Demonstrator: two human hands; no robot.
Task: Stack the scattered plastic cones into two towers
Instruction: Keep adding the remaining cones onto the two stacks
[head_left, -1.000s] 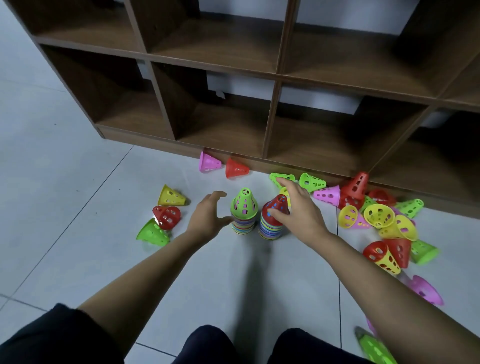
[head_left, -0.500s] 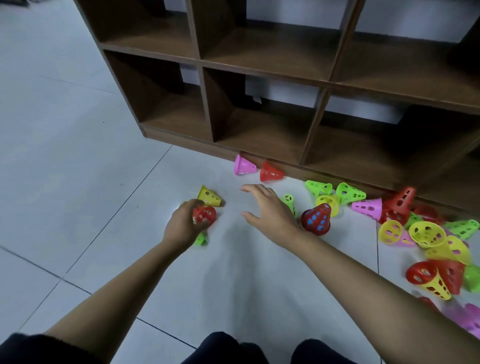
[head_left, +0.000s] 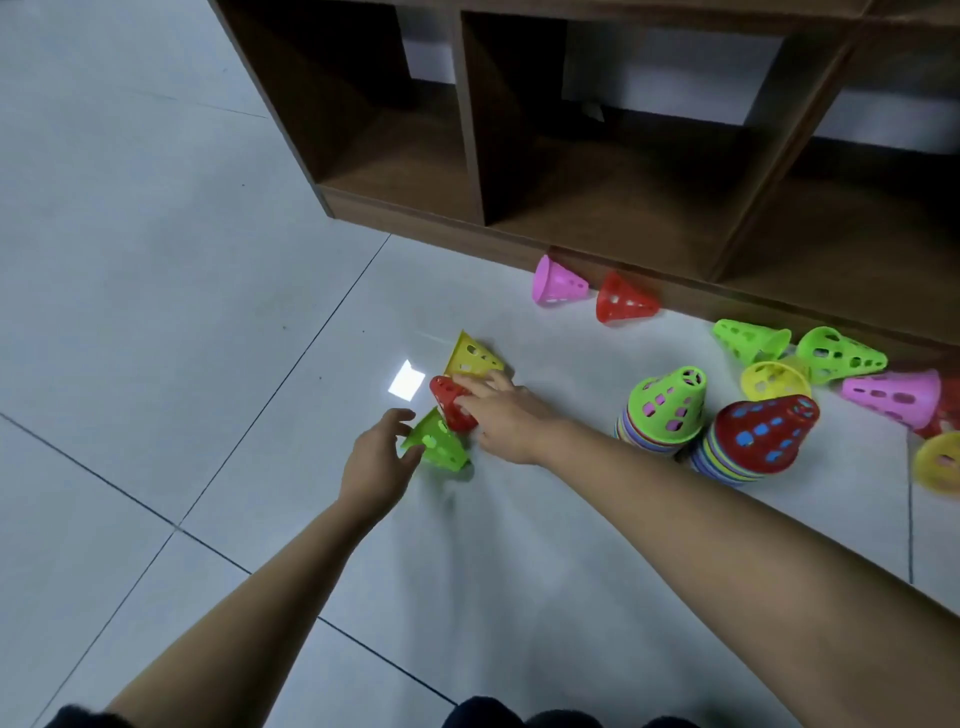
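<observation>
head view: three loose cones sit clumped on the floor (head_left: 156, 260) left of centre: yellow cone (head_left: 472, 356) farthest, red cone (head_left: 448, 402) in the middle, green cone (head_left: 436, 441) nearest. all three lie on their sides, touching or almost.

left hand (head_left: 379, 457) is cupped wide at the green cone's narrow end. its fingertips touch the cone and the thumb arches clear above, so no grip yet.

right hand (head_left: 504, 415) reaches across, fingers bent over the red cone. the thumb is hidden, but it reads as a hold.

the two towers stand side by side well to the right: green-topped tower (head_left: 665, 410) and red-topped tower (head_left: 753, 439), both short and leaning a bit.

more strays lie by the shelf (head_left: 597, 156) foot: pink cone (head_left: 558, 283) and far red cone (head_left: 626, 301). a green, yellow and pink bunch lies behind the towers.

handling, my guess: thin hollow plastic full of holes, so very light and stiff with a little flex. the surface looks smooth, so a cone likely skids or rolls in an arc when nudged.

best hold is probably a pinch across the narrow top, or fingers through the holes. gripping the wide rim would block nesting.

drop each one straight down over a tower top. the stacks look tippy, so a side knock could spill them.
</observation>
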